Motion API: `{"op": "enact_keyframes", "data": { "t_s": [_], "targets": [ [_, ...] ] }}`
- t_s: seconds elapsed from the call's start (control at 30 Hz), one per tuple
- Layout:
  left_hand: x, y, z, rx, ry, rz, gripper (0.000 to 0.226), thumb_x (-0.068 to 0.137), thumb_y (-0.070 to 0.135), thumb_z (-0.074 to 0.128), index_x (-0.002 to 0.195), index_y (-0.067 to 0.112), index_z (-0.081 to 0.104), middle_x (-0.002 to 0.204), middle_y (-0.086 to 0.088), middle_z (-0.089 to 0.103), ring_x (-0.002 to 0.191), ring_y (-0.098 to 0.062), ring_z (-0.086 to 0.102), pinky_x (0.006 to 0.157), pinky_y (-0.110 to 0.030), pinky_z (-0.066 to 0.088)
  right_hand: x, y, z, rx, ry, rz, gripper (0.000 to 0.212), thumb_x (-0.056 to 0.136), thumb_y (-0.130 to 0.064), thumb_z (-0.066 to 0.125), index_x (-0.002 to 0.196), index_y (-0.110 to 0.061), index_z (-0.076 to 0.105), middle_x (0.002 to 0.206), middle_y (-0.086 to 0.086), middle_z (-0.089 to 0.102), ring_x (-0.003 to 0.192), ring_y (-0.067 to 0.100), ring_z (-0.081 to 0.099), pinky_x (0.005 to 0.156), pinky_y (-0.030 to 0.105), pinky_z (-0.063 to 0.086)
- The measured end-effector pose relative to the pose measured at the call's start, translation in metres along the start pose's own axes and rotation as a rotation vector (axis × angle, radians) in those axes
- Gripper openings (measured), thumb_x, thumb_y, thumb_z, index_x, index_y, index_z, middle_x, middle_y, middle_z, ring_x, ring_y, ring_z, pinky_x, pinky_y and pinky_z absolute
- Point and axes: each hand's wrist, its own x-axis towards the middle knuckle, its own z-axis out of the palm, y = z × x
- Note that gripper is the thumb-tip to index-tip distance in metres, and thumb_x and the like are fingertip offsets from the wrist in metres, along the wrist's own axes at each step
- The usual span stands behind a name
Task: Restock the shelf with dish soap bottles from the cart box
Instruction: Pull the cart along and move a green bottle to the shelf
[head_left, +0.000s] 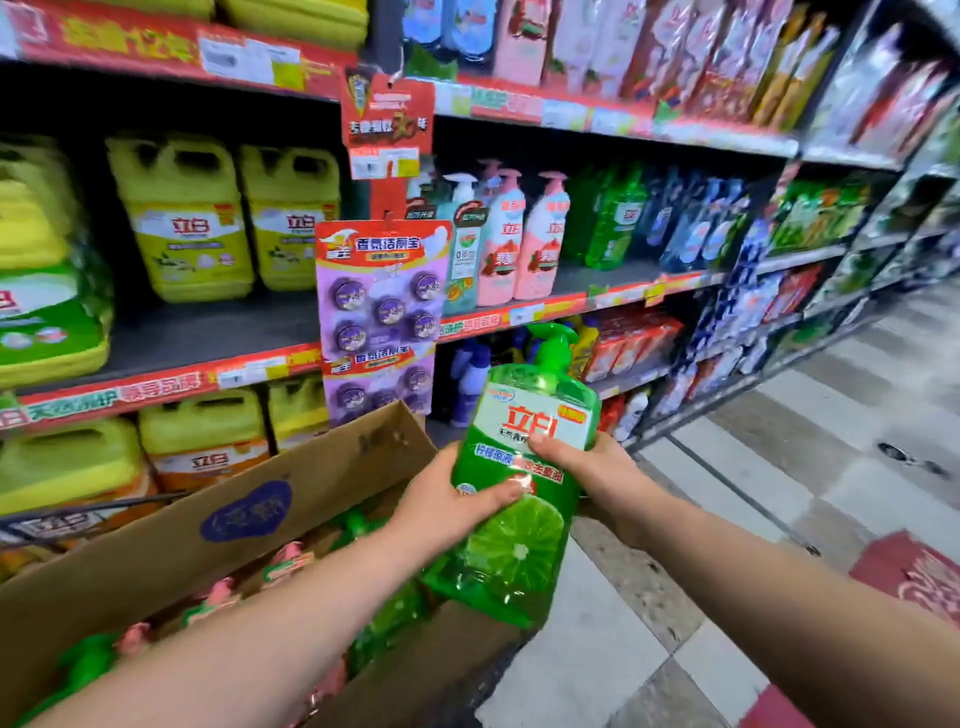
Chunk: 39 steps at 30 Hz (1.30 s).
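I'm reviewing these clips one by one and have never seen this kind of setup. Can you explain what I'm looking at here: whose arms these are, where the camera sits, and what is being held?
There is no machine here. A person wears one wide-angle camera on the head, looking forward and down, so the two bare arms reaching in from the bottom are the wearer's own. That is the only view.

Both hands grip one green dish soap bottle with a pump top and a lime on its label: the left hand on its left side, the right hand on its right side. It is held tilted in the air, above the edge of an open cardboard box at lower left, which holds more pump bottles, green and pink.

Ahead is a store shelf with pink and green soap bottles, and yellow jugs to the left.
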Motion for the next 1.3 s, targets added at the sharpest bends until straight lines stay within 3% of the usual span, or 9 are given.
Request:
{"op": "enact_keyframes", "data": {
  "t_s": [0.1,0.33,0.57,0.7,0.8,0.93,1.03,1.13,1.3],
  "targets": [
    [0.021,0.018,0.053,0.064,-0.047,0.030,0.046,0.064,0.043,0.081,0.102,0.032,0.056,0.097,0.012,0.068,0.086,-0.004,0.065,0.076,-0.021,0.050,-0.006,-0.004,-0.055,0.048,0.062,-0.021,0.012,0.082,-0.018,0.071,0.093,-0.016,0.067,0.081,0.000,0.075,0.064,0.011,0.072,0.048,0.021,0.053],
    [0.065,0.063,0.200,0.052,-0.150,0.059,0.069,0.055,0.049,0.080,0.114,0.018,0.059,0.105,0.000,0.070,0.095,-0.016,0.067,0.090,-0.036,0.052,-0.008,-0.009,-0.207,0.004,0.174,-0.019,0.019,0.079,-0.027,0.073,0.095,-0.019,0.066,0.096,0.004,0.074,0.074,0.014,0.071,0.056,0.024,0.055],
    [0.105,0.097,0.315,-0.001,-0.201,0.078,0.037,0.064,0.039,0.081,0.090,0.030,0.056,0.083,0.018,0.067,0.067,0.013,0.062,0.056,-0.006,0.045,0.001,-0.014,-0.328,-0.002,0.230,-0.043,0.016,0.079,-0.027,0.073,0.091,-0.021,0.065,0.088,0.000,0.075,0.068,0.010,0.071,0.051,0.021,0.053],
    [0.131,0.107,0.349,0.017,-0.210,0.074,0.062,0.053,0.056,0.081,0.103,0.027,0.058,0.092,0.012,0.071,0.084,-0.003,0.067,0.077,-0.026,0.055,0.014,-0.018,-0.366,0.019,0.236,-0.043,0.018,0.079,-0.027,0.073,0.092,-0.021,0.065,0.084,-0.002,0.075,0.068,0.011,0.072,0.053,0.023,0.055],
    [0.156,0.112,0.364,0.042,-0.231,0.071,0.079,0.041,0.067,0.075,0.107,0.029,0.056,0.100,0.009,0.071,0.091,-0.011,0.068,0.088,-0.039,0.054,0.030,-0.019,-0.385,0.012,0.261,-0.026,0.023,0.078,-0.028,0.074,0.097,-0.019,0.065,0.095,0.004,0.075,0.079,0.018,0.072,0.067,0.031,0.058],
    [0.199,0.116,0.381,0.068,-0.272,0.087,0.050,0.058,0.055,0.079,0.099,0.037,0.055,0.092,0.018,0.069,0.083,0.002,0.066,0.076,-0.025,0.055,0.064,-0.026,-0.412,-0.007,0.275,0.005,0.019,0.079,-0.028,0.073,0.094,-0.021,0.064,0.099,0.006,0.074,0.087,0.023,0.071,0.077,0.037,0.058],
    [0.239,0.123,0.393,0.054,-0.311,0.118,0.042,0.066,0.047,0.077,0.099,0.035,0.054,0.089,0.020,0.066,0.075,0.011,0.062,0.057,-0.005,0.045,0.099,-0.035,-0.433,-0.035,0.291,-0.003,0.018,0.078,-0.030,0.073,0.092,-0.021,0.065,0.089,0.001,0.075,0.076,0.017,0.072,0.070,0.033,0.059],
    [0.292,0.135,0.402,0.046,-0.311,0.143,0.044,0.068,0.045,0.077,0.101,0.032,0.051,0.089,0.022,0.062,0.079,0.011,0.057,0.056,-0.001,0.043,0.144,-0.050,-0.452,-0.027,0.302,-0.007,0.024,0.077,-0.029,0.074,0.096,-0.018,0.065,0.087,0.001,0.076,0.071,0.014,0.072,0.059,0.028,0.059],
    [0.378,0.157,0.403,0.050,-0.310,0.178,0.053,0.068,0.043,0.079,0.112,0.025,0.056,0.105,0.005,0.070,0.096,-0.013,0.066,0.091,-0.035,0.052,0.219,-0.083,-0.471,-0.014,0.292,-0.031,0.031,0.078,-0.031,0.073,0.104,-0.017,0.064,0.089,0.001,0.076,0.072,0.014,0.073,0.056,0.026,0.056]
  ]
}}
